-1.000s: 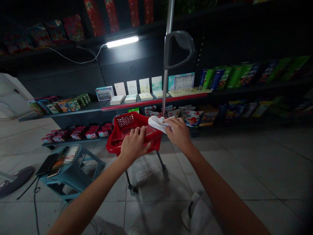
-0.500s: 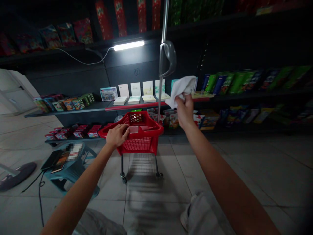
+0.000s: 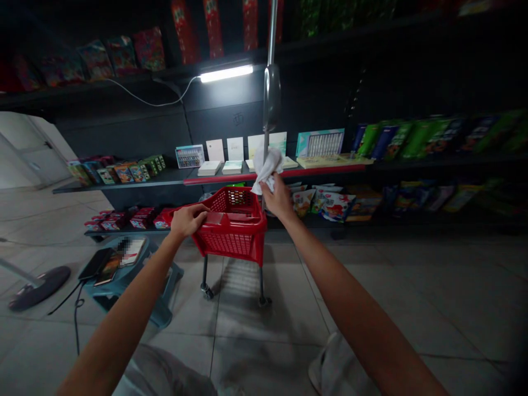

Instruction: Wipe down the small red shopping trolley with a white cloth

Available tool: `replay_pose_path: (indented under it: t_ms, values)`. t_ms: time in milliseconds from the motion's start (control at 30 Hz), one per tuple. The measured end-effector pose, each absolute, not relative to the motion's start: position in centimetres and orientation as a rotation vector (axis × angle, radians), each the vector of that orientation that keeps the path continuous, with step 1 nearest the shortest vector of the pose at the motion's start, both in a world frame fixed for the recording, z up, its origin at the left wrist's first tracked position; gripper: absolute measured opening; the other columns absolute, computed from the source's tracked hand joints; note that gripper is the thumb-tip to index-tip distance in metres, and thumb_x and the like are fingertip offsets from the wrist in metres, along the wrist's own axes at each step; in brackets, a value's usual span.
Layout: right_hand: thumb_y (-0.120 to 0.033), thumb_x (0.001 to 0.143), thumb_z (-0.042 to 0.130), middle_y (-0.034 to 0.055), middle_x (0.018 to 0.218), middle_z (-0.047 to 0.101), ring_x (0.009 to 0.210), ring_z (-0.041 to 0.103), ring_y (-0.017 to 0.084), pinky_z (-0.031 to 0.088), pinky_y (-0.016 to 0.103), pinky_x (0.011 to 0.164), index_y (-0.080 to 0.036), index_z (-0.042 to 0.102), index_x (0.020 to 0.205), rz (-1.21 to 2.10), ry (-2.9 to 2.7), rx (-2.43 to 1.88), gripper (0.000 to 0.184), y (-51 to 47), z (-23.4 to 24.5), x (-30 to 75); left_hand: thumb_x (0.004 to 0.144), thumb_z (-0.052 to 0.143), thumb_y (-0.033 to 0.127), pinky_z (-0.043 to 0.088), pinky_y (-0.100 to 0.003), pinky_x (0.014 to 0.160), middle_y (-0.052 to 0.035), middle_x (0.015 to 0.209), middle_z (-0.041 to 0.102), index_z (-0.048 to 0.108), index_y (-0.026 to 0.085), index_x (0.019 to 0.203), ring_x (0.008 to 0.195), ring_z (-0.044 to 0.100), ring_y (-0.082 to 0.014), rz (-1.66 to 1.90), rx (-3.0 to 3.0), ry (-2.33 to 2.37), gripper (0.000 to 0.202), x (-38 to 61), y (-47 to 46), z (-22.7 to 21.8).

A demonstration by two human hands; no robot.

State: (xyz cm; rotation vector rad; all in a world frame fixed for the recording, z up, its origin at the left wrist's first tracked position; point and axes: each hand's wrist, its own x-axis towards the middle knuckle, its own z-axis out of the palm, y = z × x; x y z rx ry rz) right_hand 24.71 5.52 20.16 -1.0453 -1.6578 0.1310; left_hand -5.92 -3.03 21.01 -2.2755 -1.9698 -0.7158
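A small red shopping cart (image 3: 226, 242) stands on the tiled floor before me. My left hand (image 3: 188, 220) is wrapped over the left part of its handle rim. From the cart's right side rises a metal pole (image 3: 271, 44) with a grey loop-shaped grip (image 3: 271, 96) on it. In my right hand (image 3: 278, 198) is a bunched white cloth (image 3: 267, 165), which lies around or against the pole's lower part, just above the cart rim. The cloth hides part of the pole and some fingers.
Behind the cart, a dark shelf (image 3: 165, 177) carries books, boxes and snack bags (image 3: 338, 204). A lit tube lamp (image 3: 226, 73) hangs under the upper shelf. At left are a blue-grey stool (image 3: 159, 313) with items on it and a round stand base (image 3: 41, 287).
My right hand has brought the cloth leftward and down onto the pole. The cart and pole have turned slightly, and the grip now appears narrower. The left hand stays on the cart.
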Motion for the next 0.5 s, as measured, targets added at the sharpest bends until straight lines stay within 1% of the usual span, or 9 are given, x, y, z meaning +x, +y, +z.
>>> replay_pose_path:
  t_ms: [133,267,333,433,500]
  values:
    - [-0.043,0.098,0.05,0.021,0.122,0.072,0.113,0.069,0.031,0.055,0.04,0.095,-0.014,0.058,0.13,0.261,-1.685,-1.048,0.043,4.3,16.6,23.4,0.094,0.044,0.046,0.049,-0.031,0.099,0.0012,0.119,0.078,0.079,0.031,0.117,0.113,0.069,-0.025,-0.727,-2.268,-1.986,0.045,-8.1,-2.7,20.7]
    - [-0.04,0.096,0.052,0.0199,0.121,0.073,0.112,0.07,0.032,0.054,0.042,0.097,-0.016,0.06,0.125,0.386,-1.707,-1.022,0.038,3.2,14.0,21.9,0.092,0.041,0.039,0.048,-0.029,0.102,0.0009,0.121,0.077,0.08,0.029,0.114,0.114,0.068,-0.0227,-0.773,-2.24,-1.985,0.046,-9.9,-2.4,20.5]
    - [-0.039,0.095,0.053,0.0185,0.122,0.073,0.112,0.07,0.032,0.054,0.043,0.098,-0.018,0.061,0.124,0.444,-1.693,-0.993,0.037,2.8,13.3,21.1,0.092,0.04,0.036,0.047,-0.029,0.105,0.0,0.123,0.076,0.081,0.028,0.112,0.118,0.066,-0.022,-0.776,-2.196,-2.01,0.046,-10.6,-2.2,20.5]
    - [-0.04,0.094,0.054,0.0173,0.124,0.073,0.113,0.07,0.031,0.053,0.044,0.1,-0.019,0.062,0.122,0.497,-1.673,-0.957,0.036,2.4,12.8,20.0,0.09,0.04,0.03,0.041,-0.032,0.115,-0.0016,0.124,0.075,0.082,0.026,0.107,0.126,0.06,-0.0223,-0.778,-2.137,-1.997,0.045,-11.6,-2.1,20.6]
    - [-0.041,0.094,0.054,0.0178,0.124,0.073,0.113,0.07,0.031,0.053,0.043,0.101,-0.018,0.062,0.122,0.505,-1.681,-0.948,0.037,2.3,12.7,19.3,0.09,0.04,0.027,0.034,-0.037,0.122,-0.0031,0.126,0.074,0.082,0.025,0.105,0.131,0.056,-0.0238,-0.812,-2.059,-2.001,0.044,-12.2,-2.1,20.5]
